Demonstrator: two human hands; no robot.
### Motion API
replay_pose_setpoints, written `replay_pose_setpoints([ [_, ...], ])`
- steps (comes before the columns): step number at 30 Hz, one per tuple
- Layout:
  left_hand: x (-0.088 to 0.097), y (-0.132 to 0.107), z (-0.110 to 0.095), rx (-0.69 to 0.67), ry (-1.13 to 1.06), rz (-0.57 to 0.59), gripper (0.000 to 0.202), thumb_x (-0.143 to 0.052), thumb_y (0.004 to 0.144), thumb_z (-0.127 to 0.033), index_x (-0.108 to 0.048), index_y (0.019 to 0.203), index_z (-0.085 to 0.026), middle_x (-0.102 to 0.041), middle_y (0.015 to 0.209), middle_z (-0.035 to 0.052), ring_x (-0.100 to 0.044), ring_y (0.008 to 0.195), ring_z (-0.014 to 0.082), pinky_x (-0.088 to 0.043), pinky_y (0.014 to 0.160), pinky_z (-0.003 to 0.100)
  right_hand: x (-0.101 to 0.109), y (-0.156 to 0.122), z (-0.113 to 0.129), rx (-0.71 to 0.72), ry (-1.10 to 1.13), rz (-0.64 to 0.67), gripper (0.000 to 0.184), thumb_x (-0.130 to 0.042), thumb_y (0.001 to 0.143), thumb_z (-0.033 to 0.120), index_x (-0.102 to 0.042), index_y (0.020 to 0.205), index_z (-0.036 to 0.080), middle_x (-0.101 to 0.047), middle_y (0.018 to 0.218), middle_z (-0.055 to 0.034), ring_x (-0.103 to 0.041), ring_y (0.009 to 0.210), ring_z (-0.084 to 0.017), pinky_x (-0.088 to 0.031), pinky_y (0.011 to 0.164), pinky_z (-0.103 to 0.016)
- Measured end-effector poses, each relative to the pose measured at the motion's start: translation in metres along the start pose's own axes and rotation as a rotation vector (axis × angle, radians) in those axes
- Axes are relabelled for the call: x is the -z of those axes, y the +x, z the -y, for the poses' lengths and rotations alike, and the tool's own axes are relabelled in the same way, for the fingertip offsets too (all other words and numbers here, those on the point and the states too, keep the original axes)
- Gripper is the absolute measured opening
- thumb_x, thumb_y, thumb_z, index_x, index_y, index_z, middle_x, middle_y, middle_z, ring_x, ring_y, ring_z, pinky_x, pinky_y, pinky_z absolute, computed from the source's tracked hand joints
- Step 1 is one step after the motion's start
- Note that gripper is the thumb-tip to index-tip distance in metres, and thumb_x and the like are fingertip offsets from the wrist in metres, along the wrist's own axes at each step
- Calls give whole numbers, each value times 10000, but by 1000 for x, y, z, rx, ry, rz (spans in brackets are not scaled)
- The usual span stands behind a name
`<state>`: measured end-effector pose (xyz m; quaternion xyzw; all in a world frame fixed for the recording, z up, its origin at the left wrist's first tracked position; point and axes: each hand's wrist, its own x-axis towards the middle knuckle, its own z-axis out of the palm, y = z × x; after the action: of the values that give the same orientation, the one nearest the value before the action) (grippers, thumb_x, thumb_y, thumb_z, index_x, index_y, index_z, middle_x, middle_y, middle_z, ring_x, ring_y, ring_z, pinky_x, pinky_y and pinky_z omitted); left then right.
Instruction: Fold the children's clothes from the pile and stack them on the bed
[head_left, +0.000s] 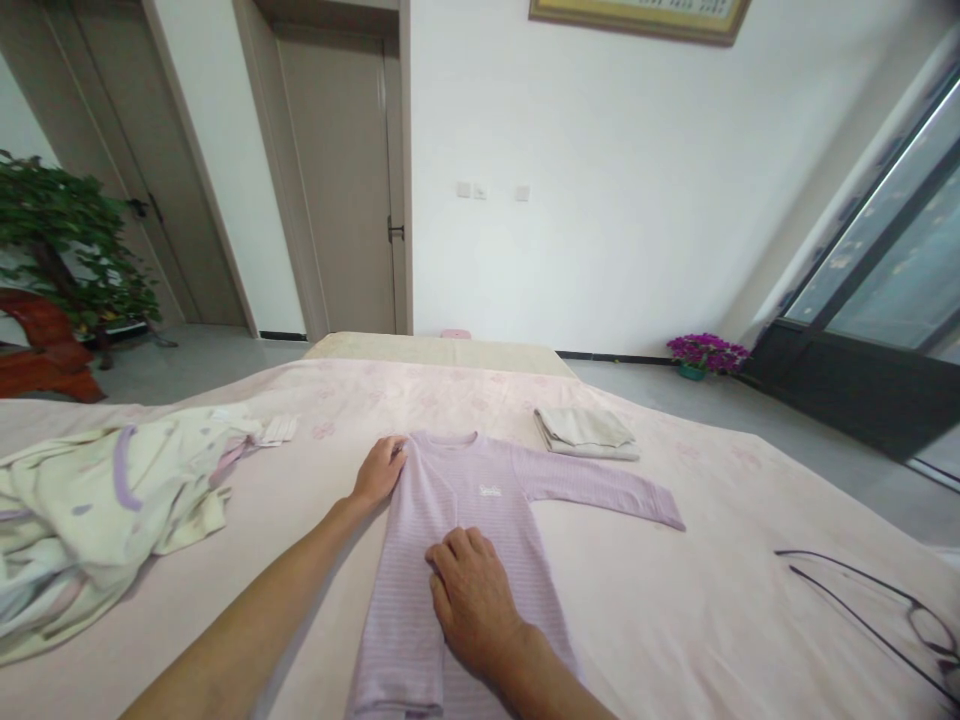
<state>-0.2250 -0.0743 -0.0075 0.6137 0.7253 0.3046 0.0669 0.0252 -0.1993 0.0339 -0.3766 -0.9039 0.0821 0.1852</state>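
A lilac striped long-sleeved shirt (pixel 499 520) lies spread on the bed, its neckline facing away from me and small white lettering on the chest. One sleeve stretches out to the right; the left one is folded in and runs down over the front. At the left shoulder, my left hand (pixel 380 468) is closed on the edge of the fabric. My right hand (pixel 476 590) rests on the middle of the shirt, over the folded sleeve's edge, fingers bent and thumb apart; its fingertips are partly hidden.
A folded beige garment (pixel 589 432) lies beyond the outstretched sleeve. Rumpled cream clothes (pixel 97 510) with lilac trim are heaped at left. Black-framed glasses (pixel 900 610) lie at right on the pale pink bedsheet (pixel 675 620). Doors, a plant and purple flowers stand farther back.
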Motion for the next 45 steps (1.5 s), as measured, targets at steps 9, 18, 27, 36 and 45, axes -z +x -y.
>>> replay_pose_setpoints([
  [9,-1,-8,5,42,-203,-56,158,-553,837,-296,-599,959,-207,-649,1049,51,-641,978,178,-486,923,290,-2,-1,-1,3,1,-5,120,-562,884,167,-582,990,219,-544,997,-46,-452,951,-223,-373,858,-366],
  [18,10,-42,-2,-16,-323,4,428,-589,781,-263,-517,1197,-199,-652,1010,25,-636,900,160,-494,853,284,-2,-1,-1,5,18,-12,123,-566,883,160,-582,985,225,-542,992,-41,-447,947,-221,-368,854,-362],
  [27,14,-54,-15,28,-72,-31,350,-468,901,-222,-538,1243,-207,-659,1052,55,-613,959,178,-433,891,294,-2,0,-1,17,26,-19,141,-557,884,150,-585,1002,222,-538,985,-43,-447,942,-218,-367,854,-364],
  [36,15,-60,-14,53,-75,-16,383,-539,860,-256,-548,1241,-211,-662,1127,63,-635,946,173,-441,874,283,-1,0,-1,10,51,-16,151,-558,881,150,-590,1010,222,-544,989,-46,-449,947,-225,-373,870,-370],
  [45,15,-60,-19,95,-66,-45,351,-532,799,-126,-552,1142,-200,-677,1091,49,-633,952,149,-435,862,255,0,1,0,4,57,-8,167,-561,880,143,-589,1022,226,-546,1000,-45,-449,958,-226,-370,880,-368],
])
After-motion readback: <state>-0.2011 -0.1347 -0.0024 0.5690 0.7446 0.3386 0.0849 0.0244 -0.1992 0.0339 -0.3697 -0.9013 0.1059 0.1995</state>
